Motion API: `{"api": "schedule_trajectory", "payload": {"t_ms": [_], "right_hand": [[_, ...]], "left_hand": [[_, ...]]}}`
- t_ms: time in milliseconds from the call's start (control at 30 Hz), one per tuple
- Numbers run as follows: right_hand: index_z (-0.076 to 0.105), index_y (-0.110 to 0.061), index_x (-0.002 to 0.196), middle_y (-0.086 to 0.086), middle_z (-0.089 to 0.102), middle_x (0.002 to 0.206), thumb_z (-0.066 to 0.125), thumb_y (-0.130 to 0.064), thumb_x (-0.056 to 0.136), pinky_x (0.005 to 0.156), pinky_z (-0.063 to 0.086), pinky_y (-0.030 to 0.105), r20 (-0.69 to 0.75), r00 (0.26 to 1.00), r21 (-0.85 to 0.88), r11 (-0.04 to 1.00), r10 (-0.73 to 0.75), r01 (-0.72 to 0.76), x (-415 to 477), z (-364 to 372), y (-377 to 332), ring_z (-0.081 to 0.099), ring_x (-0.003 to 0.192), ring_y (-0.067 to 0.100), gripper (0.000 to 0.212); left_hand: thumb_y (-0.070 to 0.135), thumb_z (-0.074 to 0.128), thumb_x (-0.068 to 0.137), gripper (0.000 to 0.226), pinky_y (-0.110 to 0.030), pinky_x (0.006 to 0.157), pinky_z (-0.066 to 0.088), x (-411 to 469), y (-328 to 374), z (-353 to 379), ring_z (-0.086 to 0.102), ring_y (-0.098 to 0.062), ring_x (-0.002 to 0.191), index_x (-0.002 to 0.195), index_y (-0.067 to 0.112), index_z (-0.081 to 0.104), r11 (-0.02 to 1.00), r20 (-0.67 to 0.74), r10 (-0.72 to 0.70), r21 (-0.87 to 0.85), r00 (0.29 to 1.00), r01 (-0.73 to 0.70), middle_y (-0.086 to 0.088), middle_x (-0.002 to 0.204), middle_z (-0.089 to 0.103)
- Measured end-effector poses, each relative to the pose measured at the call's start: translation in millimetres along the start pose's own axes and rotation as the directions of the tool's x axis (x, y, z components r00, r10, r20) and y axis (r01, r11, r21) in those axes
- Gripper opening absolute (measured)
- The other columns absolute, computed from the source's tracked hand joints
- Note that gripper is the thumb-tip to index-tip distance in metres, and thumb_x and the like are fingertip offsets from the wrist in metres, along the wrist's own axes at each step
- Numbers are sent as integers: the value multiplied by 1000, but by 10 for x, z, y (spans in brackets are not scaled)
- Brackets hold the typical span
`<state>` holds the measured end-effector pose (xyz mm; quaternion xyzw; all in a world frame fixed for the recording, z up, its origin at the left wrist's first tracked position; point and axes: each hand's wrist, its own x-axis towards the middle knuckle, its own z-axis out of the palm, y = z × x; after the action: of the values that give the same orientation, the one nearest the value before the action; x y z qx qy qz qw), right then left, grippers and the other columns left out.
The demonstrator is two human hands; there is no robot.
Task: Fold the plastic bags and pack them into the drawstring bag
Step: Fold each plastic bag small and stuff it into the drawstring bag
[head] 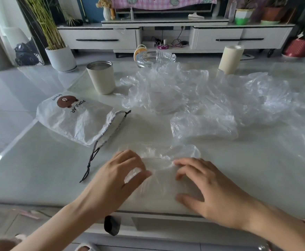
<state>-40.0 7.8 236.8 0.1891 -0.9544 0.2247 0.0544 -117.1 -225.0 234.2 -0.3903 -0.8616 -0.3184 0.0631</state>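
A clear plastic bag [163, 163] lies flat near the table's front edge, partly folded. My left hand [119, 178] rests on its left end with fingers curved over the plastic, and my right hand [206, 185] presses down on its right part with spread fingers. A white drawstring bag [75, 118] with a brown bear print and black cords lies flat at the left. A heap of crumpled clear plastic bags [211, 98] covers the middle and right of the table.
A cream cup [101, 77] stands behind the drawstring bag. A glass dish [156, 57] and a cream cylinder [230, 59] stand at the table's far edge. A white TV cabinet [97, 38] and potted plants [60, 57] stand beyond on the floor.
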Motion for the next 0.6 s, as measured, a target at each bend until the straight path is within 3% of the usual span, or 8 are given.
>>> {"api": "schedule_trajectory", "payload": {"t_ms": [133, 200, 267, 334, 400, 467, 534, 601], "right_hand": [[58, -19, 83, -6, 61, 103, 50, -32, 86, 89, 27, 9, -160, 987, -13, 1000, -13, 11, 140, 109, 32, 48, 96, 3, 15], [59, -16, 82, -5, 63, 96, 55, -23, 90, 85, 35, 13, -200, 973, 138, 987, 113, -86, 214, 87, 28, 51, 90, 3, 12], [59, -14, 83, -6, 64, 85, 56, -18, 93, 76, 41, 16, -157, 947, 394, 897, 282, -202, 290, 41, 48, 55, 81, 2, 11], [59, -19, 80, -6, 66, 79, 55, -19, 93, 73, 45, 24, -157, 901, 485, 827, 404, -286, 369, 36, 104, 59, 77, 8, 14], [61, -20, 78, -7, 66, 78, 51, -25, 94, 77, 47, 31, -199, 857, 525, 790, 474, -316, 459, 34, 113, 62, 79, 10, 20], [63, -17, 80, -6, 66, 75, 41, -47, 95, 79, 48, 33, -212, 825, 562, 756, 524, -336, 510, 44, 40, 62, 78, 11, 40], [60, -17, 84, -4, 63, 72, 27, -69, 85, 73, 44, 29, -169, 846, 522, 774, 506, -358, 515, 30, -78, 58, 72, 7, 61], [54, -22, 85, -7, 60, 73, 32, -73, 80, 65, 40, 22, -178, 883, 423, 844, 433, -329, 496, 64, -140, 53, 67, 4, 56]], "left_hand": [[64, 41, 87, 44, -8, 57, 41, -57, 2, -81, 59, -5, 83, 91, 28, 66, 990, 22, -64, -122, 998, 66, 17, 96, 58], [72, 46, 80, 46, -14, 68, 47, -58, -16, -113, 60, -5, 94, 99, 33, 64, 987, 59, -60, -143, 996, 68, 20, 104, 58], [76, 57, 69, 54, -10, 83, 43, -47, -64, -117, 57, 3, 102, 106, 37, 60, 993, 73, -45, -110, 996, 52, 24, 108, 57], [72, 60, 67, 56, -2, 82, 38, -24, -96, -80, 55, 10, 97, 111, 37, 55, 996, -5, -61, -63, 998, 61, 25, 107, 56], [61, 54, 74, 43, -6, 70, 39, 30, -109, -26, 56, 2, 82, 95, 24, 62, 990, -122, -128, -70, 984, 120, 16, 93, 59], [58, 44, 80, 55, -23, 62, 40, 117, -101, 19, 52, -15, 68, 73, 5, 60, 975, -197, -217, -97, 956, 201, -1, 70, 58], [57, 42, 83, 62, -25, 58, 38, 207, -98, 31, 50, -21, 61, 66, 0, 58, 959, -216, -281, -82, 935, 270, -2, 57, 57], [51, 42, 88, 54, -25, 52, 35, 280, -112, 40, 47, -21, 54, 61, 4, 51, 949, -206, -304, 25, 930, 315, -1, 52, 54]]}}
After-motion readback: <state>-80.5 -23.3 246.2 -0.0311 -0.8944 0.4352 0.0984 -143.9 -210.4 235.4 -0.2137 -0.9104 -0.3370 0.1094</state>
